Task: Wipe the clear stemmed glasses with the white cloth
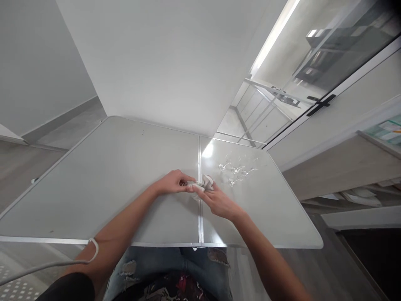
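My left hand (173, 182) and my right hand (222, 203) meet over the metal seam of the folding table (150, 154). A crumpled white cloth (207, 182) is in my right hand, bunched between thumb and fingers. The left thumb and fingers pinch a small, pale or see-through piece at the cloth's edge; most of it is covered, and its kind cannot be made out. Beyond my right hand lie several small clear, shiny pieces (235, 170) with rounded ends and thin stems, like glassware.
A white panel (163, 62) rises along the table's far edge. To the right are a glass partition with a black latch (321, 104) and a wooden shelf unit (338, 167). A white cable (62, 263) loops against my left forearm at the near edge.
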Motion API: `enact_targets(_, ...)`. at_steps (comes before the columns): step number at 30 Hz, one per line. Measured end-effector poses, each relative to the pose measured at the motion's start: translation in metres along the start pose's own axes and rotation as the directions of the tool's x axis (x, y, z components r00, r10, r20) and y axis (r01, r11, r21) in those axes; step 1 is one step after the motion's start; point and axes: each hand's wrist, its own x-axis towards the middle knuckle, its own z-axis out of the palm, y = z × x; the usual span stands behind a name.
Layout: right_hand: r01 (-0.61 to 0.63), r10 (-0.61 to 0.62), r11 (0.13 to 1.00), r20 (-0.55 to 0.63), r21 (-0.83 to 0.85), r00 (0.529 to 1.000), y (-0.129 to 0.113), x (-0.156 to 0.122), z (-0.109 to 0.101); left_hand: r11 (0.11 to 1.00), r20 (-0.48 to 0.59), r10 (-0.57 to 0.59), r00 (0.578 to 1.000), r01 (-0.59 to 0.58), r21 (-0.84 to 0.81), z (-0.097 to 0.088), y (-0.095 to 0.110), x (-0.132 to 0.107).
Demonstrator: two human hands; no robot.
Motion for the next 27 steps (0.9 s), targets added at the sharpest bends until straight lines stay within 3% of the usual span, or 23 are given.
enact_targets(3,0.062,-0.062,0.998,0.085,0.001,0.994,0.006,-0.001,-0.001,0.976,0.117,-0.017,0.993,0.042,-0.212,-0.002,0.003,0.002)
enact_targets(5,-0.052,0.049,0.991,0.028,0.122,0.998,0.002,-0.003,0.004,0.972,0.118,-0.012,0.993,0.040,-0.233,0.000,0.001,0.002)
enact_targets(7,-0.194,0.230,0.915,-0.063,0.354,0.971,-0.006,-0.004,0.010,0.991,0.042,0.005,0.999,0.000,-0.130,0.005,-0.004,0.002)
enact_targets(9,-0.241,0.399,0.740,-0.122,0.628,0.909,-0.015,-0.002,0.016,0.995,-0.085,0.071,0.994,-0.065,0.074,0.011,-0.010,0.003)
enact_targets(11,-0.191,0.547,0.519,-0.152,0.833,0.823,-0.022,0.003,0.018,0.940,-0.193,0.205,0.960,-0.137,0.313,0.017,-0.015,0.004)
enact_targets(14,-0.113,0.740,0.232,-0.101,0.966,0.665,-0.025,0.011,0.018,0.778,-0.191,0.407,0.893,-0.229,0.585,0.027,-0.020,0.008)
enact_targets(16,-0.098,0.805,0.149,-0.063,0.984,0.590,-0.025,0.016,0.017,0.707,-0.158,0.451,0.879,-0.243,0.664,0.031,-0.019,0.010)
enact_targets(18,-0.107,0.814,0.208,-0.111,0.972,0.570,-0.027,0.019,0.016,0.729,-0.163,0.416,0.895,-0.221,0.648,0.033,-0.017,0.010)
enact_targets(19,-0.120,0.796,0.276,-0.157,0.954,0.585,-0.028,0.020,0.016,0.772,-0.178,0.373,0.911,-0.198,0.604,0.032,-0.015,0.010)
enact_targets(21,-0.163,0.714,0.419,-0.213,0.893,0.668,-0.033,0.021,0.014,0.891,-0.197,0.244,0.950,-0.139,0.432,0.027,-0.010,0.008)
enact_targets(23,-0.199,0.593,0.535,-0.197,0.821,0.781,-0.037,0.019,0.008,0.986,-0.147,0.093,0.985,-0.071,0.149,0.019,-0.003,0.007)
enact_targets(25,-0.222,0.460,0.661,-0.153,0.716,0.875,-0.038,0.014,-0.001,0.985,0.002,-0.010,1.000,0.011,-0.174,0.010,0.003,0.006)
enact_targets(27,-0.209,0.298,0.822,-0.088,0.529,0.951,-0.036,0.010,-0.011,0.903,0.169,-0.033,0.985,0.101,-0.416,0.003,0.007,0.006)
